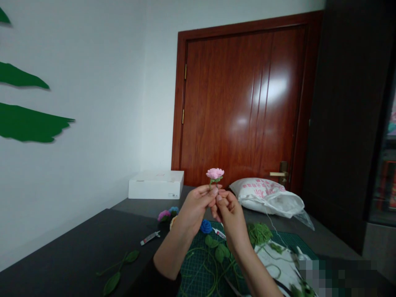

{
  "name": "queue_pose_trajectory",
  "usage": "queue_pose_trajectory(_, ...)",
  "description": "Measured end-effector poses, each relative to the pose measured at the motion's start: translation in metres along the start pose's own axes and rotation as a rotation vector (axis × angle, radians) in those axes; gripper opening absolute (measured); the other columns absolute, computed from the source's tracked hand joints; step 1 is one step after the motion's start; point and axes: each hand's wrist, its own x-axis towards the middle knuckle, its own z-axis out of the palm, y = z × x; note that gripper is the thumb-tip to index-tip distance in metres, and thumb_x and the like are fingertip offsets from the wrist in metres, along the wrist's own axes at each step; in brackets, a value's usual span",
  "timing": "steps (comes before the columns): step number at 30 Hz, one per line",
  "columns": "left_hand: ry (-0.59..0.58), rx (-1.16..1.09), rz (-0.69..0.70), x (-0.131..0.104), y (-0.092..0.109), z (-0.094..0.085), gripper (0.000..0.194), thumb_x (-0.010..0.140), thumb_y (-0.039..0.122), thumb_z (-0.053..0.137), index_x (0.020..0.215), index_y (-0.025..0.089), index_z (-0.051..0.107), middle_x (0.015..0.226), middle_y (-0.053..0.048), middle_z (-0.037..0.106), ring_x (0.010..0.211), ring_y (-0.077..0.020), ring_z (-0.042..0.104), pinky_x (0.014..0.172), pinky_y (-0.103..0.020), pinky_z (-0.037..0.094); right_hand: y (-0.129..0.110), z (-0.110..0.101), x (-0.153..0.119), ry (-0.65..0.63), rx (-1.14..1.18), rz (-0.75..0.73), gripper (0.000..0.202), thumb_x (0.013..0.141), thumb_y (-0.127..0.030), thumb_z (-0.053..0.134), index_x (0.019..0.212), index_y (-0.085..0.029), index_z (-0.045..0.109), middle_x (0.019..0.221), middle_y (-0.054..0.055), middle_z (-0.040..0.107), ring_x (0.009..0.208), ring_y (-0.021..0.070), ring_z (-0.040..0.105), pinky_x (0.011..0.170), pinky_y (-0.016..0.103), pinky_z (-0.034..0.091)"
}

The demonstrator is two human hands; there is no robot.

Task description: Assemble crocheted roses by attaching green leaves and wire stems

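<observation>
A pink crocheted flower (215,173) with small green leaves under its head stands upright above my fingertips. Just below the head, my left hand (198,202) is closed on the flower's stem. My right hand (229,210) meets it there, thumb and fingers pinched together; what they grip is hidden, though it lies at the stem. Under my hands are a blue crocheted flower (206,226), a small glue tube (219,233) and green crocheted leaves (221,252) with long green strands, on a green cutting mat (193,270).
To the left lie another tube (150,238), a leafy green stem (111,283) and a purple-pink flower (163,215). A white box (156,185) stands at the back. Green yarn (259,234) and a white sack (262,194) are on the right, before a wooden door (229,107).
</observation>
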Motion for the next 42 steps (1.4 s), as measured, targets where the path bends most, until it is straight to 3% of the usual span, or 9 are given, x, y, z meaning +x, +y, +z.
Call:
queue_pose_trajectory(2,0.135,0.117,0.108,0.004,-0.010,0.000,0.029,0.084,0.038,0.067,0.094,0.012,0.069,0.056,0.002,0.057,0.037,-0.0077,0.042,0.036,-0.021,0.038,0.012,0.005,0.000,0.004,0.017,-0.002,0.026,0.087,-0.046,0.057,0.093,-0.020,0.055,0.056,-0.007,0.054,0.043,0.0098,0.046,0.044,0.020,0.038)
queue_pose_trajectory(5,0.179,0.192,0.179,0.011,-0.020,-0.008,0.021,0.076,0.030,0.073,0.082,0.011,0.070,0.060,0.001,0.059,0.044,-0.0077,0.044,0.042,-0.020,0.038,0.028,0.004,0.003,0.021,0.007,-0.017,0.023,0.082,-0.043,0.061,0.087,-0.020,0.059,0.064,-0.003,0.061,0.057,0.0129,0.057,0.059,0.024,0.047)
queue_pose_trajectory(7,0.158,0.244,0.221,0.014,-0.021,-0.014,0.014,0.068,0.022,0.077,0.076,0.012,0.071,0.067,-0.002,0.064,0.054,-0.0111,0.052,0.050,-0.021,0.042,0.037,-0.001,0.007,0.039,-0.020,-0.030,0.020,0.079,-0.040,0.063,0.082,-0.020,0.060,0.068,-0.001,0.065,0.065,0.0156,0.061,0.065,0.027,0.050)
queue_pose_trajectory(12,0.055,0.402,0.348,0.015,-0.012,-0.020,0.006,0.062,0.015,0.078,0.066,0.014,0.074,0.076,-0.005,0.067,0.077,-0.0190,0.060,0.071,-0.028,0.047,0.052,-0.016,0.014,0.063,-0.134,-0.080,0.025,0.075,-0.032,0.063,0.097,-0.019,0.067,0.091,0.005,0.074,0.085,0.0222,0.065,0.076,0.031,0.051)
queue_pose_trajectory(17,-0.029,0.528,0.410,0.013,-0.003,-0.021,0.006,0.066,0.011,0.072,0.068,0.015,0.077,0.074,-0.005,0.067,0.077,-0.0196,0.060,0.074,-0.029,0.045,0.055,-0.033,0.018,0.030,-0.315,-0.164,0.012,0.080,-0.024,0.057,0.081,-0.019,0.067,0.077,0.002,0.070,0.080,0.0207,0.063,0.075,0.029,0.048)
queue_pose_trajectory(26,-0.097,0.629,0.288,0.008,0.021,-0.039,0.025,0.061,0.004,0.072,0.083,0.014,0.078,0.084,-0.007,0.074,0.079,-0.0204,0.063,0.076,-0.031,0.047,0.045,-0.046,0.016,-0.042,-0.613,-0.328,0.012,0.083,-0.016,0.059,0.074,-0.021,0.065,0.075,0.002,0.068,0.076,0.0209,0.061,0.074,0.031,0.045)
queue_pose_trajectory(35,-0.239,0.467,0.160,0.012,0.010,-0.057,0.007,0.063,0.017,0.078,0.064,0.012,0.073,0.076,-0.008,0.070,0.074,-0.0198,0.064,0.071,-0.030,0.050,0.060,-0.030,0.007,-0.111,-0.721,-0.341,0.009,0.084,-0.015,0.060,0.082,-0.019,0.067,0.087,0.008,0.072,0.086,0.0240,0.063,0.081,0.036,0.049)
queue_pose_trajectory(39,-0.237,0.403,0.112,0.013,0.005,-0.052,0.012,0.061,0.018,0.081,0.067,0.012,0.072,0.072,-0.006,0.069,0.069,-0.0176,0.063,0.067,-0.029,0.050,0.049,-0.033,0.009,-0.315,-0.792,-0.206,0.012,0.082,-0.015,0.063,0.091,-0.017,0.071,0.095,0.009,0.075,0.087,0.0224,0.066,0.079,0.032,0.050)
queue_pose_trajectory(42,-0.196,0.353,0.086,0.014,-0.002,-0.045,0.017,0.062,0.019,0.080,0.075,0.012,0.071,0.070,-0.003,0.069,0.064,-0.0150,0.061,0.064,-0.027,0.049,0.026,-0.059,0.015,-0.519,-0.865,-0.053,0.009,0.080,-0.018,0.068,0.088,-0.019,0.073,0.088,0.004,0.076,0.080,0.0193,0.068,0.075,0.028,0.050)
